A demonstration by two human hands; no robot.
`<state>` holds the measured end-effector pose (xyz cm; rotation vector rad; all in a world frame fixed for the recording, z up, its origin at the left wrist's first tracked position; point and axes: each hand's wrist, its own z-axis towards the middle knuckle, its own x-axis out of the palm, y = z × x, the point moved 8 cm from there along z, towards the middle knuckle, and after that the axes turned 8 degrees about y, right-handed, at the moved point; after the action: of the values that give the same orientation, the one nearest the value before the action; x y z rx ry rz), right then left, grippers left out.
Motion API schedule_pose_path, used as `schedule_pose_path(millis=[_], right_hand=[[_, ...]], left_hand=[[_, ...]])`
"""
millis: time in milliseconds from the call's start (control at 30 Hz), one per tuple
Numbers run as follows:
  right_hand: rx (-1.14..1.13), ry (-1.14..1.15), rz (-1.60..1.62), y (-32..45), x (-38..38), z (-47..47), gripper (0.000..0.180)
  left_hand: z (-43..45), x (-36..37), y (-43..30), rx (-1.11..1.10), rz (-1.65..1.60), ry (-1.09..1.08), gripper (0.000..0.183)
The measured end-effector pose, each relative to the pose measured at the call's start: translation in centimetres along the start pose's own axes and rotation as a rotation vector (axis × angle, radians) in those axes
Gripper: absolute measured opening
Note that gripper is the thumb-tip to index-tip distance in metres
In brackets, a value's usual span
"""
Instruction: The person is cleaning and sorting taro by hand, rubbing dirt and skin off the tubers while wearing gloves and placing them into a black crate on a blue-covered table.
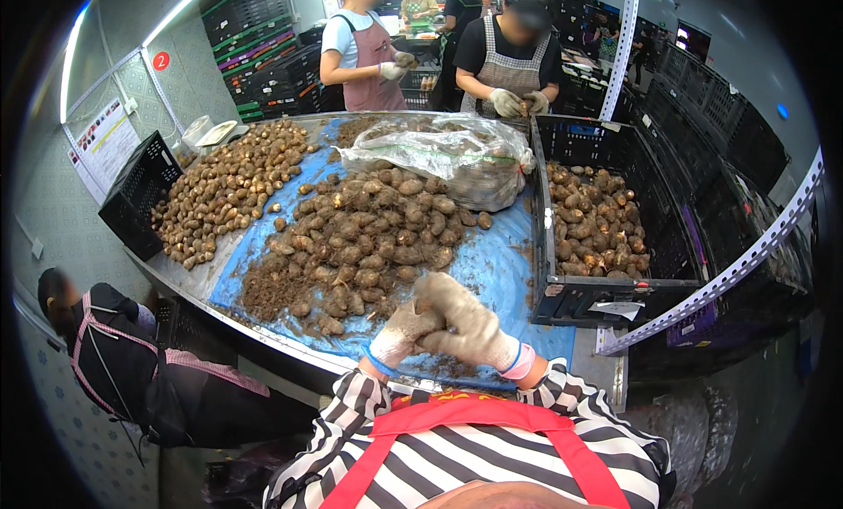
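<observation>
My left hand (406,332) and my right hand (469,321), both in soiled knit work gloves, are pressed together above the near edge of the table. Between them a small brown patch of what looks like a taro corm (425,305) shows; the gloves hide nearly all of it. Just beyond the hands lies a large heap of hairy brown taro corms (375,226) on a blue plastic sheet (490,259). Loose root fibres and dirt (276,288) gather at the heap's left front.
Cleaner corms (227,186) cover the table's left side, by a tipped black crate (135,196). A clear plastic sack (454,156) lies behind the heap. Right, a black crate (546,245) holds corms (593,226) beside a perforated metal post (724,291). Co-workers (510,54) stand opposite; another person (125,351) is at left.
</observation>
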<state>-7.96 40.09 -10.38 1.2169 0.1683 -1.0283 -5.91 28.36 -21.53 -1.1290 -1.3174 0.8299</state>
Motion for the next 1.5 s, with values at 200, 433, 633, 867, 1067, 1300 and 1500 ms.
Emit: schedule_pose_path(millis=[200, 433, 633, 867, 1067, 1300, 1500], right_hand=[[-0.121, 0.179, -0.514, -0.7, 2.6, -1.0, 0.074], [0.242, 0.307, -0.336, -1.2, 3.4, 2.4, 0.065], [0.428, 0.353, 0.495, -10.2, 4.9, 0.9, 0.057], [0.444, 0.098, 0.713, -13.1, 2.4, -1.4, 0.076], [0.184, -0.317, 0.886, -8.7, -3.1, 0.2, 0.088], [0.109, -0.326, 0.671, -5.1, -2.0, 0.0, 0.045], [0.45, -0.207, 0.279, -4.4, -1.7, 0.7, 0.043]], left_hand=[[1.9, 2.3, 2.3, 0.165, 1.411, 0.26, 0.038], [-0.4, 1.6, 1.5, 0.387, 1.211, 0.033, 0.036], [-0.8, 4.5, -1.7, -0.051, 1.175, -0.082, 0.042], [0.3, 0.9, -9.3, 0.268, 0.613, -0.245, 0.055], [0.0, 0.5, -8.7, 0.304, 0.537, -0.277, 0.054], [0.4, 0.2, -8.2, 0.284, 0.602, -0.303, 0.054], [0.1, 0.0, -8.2, 0.346, 0.725, -0.378, 0.059]])
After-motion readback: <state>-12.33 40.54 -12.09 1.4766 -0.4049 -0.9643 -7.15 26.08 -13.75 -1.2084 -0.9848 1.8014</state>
